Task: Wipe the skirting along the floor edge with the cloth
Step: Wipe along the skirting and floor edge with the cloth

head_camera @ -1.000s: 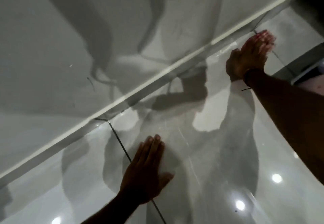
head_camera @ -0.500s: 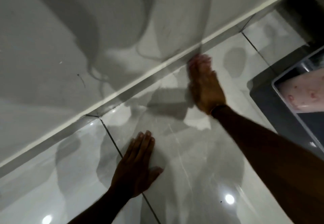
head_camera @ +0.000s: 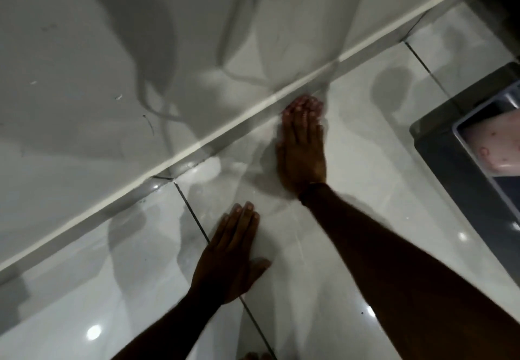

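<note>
Bracing at 7 o'clock: left hand (head_camera: 230, 255) is lying open, palm flat on the floor tile (head_camera: 351, 205). Toward 12 o'clock, right hand (head_camera: 302, 145) is stretching flat, fingertips (head_camera: 305, 106) touching the skirting (head_camera: 225, 137). Cloth is not showing; whether it is lying under that palm, cannot tell. Judgement: fingertip pressure should be tracking the strip's face.

The glossy tiled floor (head_camera: 351, 190) lies bare between both hands and toward 7 o'clock. The skirting (head_camera: 174, 174) runs from 8 to 1 o'clock, closing off that side. At 3 o'clock a dark grey unit (head_camera: 450, 162) blocks passage. The right hand (head_camera: 302, 151) touches the skirting; the left hand (head_camera: 230, 258) is flat at 6 o'clock.
</note>
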